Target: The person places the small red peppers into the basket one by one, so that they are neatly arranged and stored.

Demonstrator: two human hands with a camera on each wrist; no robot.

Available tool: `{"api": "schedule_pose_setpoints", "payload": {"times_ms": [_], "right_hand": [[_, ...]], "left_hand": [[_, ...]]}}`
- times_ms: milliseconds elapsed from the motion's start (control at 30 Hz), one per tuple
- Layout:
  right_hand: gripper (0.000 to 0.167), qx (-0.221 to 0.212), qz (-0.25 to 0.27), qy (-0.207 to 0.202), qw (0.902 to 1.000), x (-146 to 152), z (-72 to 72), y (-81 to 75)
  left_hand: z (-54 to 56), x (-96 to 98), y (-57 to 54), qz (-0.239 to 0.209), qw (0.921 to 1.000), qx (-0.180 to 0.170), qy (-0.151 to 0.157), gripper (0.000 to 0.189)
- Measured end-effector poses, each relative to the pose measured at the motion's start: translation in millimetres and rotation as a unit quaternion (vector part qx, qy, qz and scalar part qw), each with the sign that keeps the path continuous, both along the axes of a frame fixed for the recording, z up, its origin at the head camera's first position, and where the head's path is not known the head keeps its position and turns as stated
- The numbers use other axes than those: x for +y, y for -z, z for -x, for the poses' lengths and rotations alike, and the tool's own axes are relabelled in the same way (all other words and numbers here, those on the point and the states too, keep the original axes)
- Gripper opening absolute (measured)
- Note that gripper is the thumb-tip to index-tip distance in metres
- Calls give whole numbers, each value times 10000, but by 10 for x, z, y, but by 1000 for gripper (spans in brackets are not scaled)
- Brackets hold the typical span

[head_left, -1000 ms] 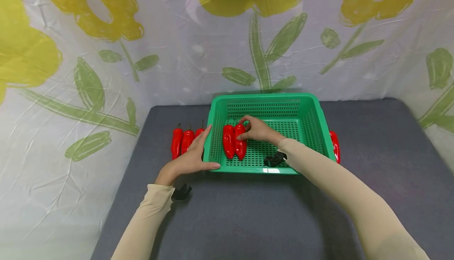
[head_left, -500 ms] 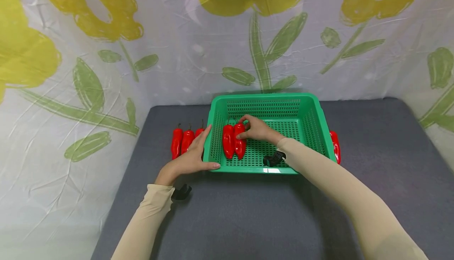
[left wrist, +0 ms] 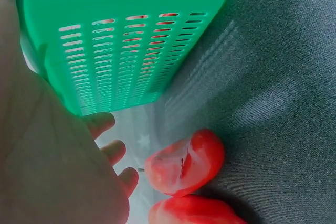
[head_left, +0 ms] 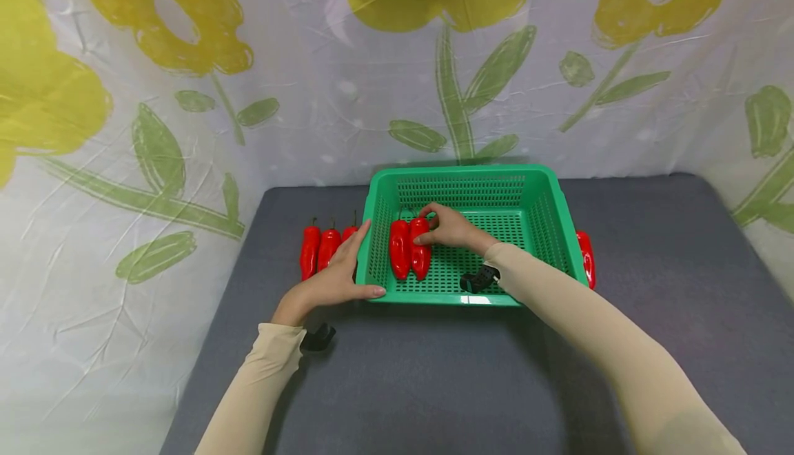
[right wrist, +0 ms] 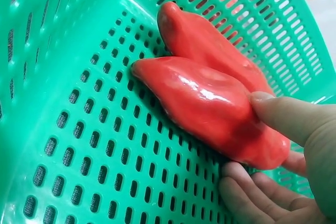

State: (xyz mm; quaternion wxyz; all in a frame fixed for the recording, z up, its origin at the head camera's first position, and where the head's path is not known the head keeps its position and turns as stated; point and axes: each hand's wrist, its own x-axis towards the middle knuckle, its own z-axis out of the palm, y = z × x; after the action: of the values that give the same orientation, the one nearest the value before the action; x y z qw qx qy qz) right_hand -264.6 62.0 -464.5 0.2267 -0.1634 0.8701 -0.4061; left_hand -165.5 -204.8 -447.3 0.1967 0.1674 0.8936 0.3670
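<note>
In the head view a green slotted plastic basket stands on the dark table. Two red peppers lie side by side at its left end. My right hand pinches the nearer, right-hand pepper between thumb and fingers, close to its stem end. The other pepper lies against it, along the left wall. Outside, my left hand rests on the basket's left rim with its fingers extended and thumb at the front corner. In the left wrist view its fingers reach along the outer wall.
Several red peppers lie on the table left of the basket, partly behind my left hand. Another red pepper shows beyond the right wall. A flowered cloth hangs behind the dark grey table.
</note>
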Motion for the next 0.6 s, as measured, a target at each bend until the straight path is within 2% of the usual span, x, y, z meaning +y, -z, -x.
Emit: {"api": "schedule_pose_setpoints", "payload": {"times_ms": [600], "right_hand": [[68,-119,132,-91,9998,19,-4,-27]], "left_hand": [[0,7,-5,9,10000,15,-19,119]]}}
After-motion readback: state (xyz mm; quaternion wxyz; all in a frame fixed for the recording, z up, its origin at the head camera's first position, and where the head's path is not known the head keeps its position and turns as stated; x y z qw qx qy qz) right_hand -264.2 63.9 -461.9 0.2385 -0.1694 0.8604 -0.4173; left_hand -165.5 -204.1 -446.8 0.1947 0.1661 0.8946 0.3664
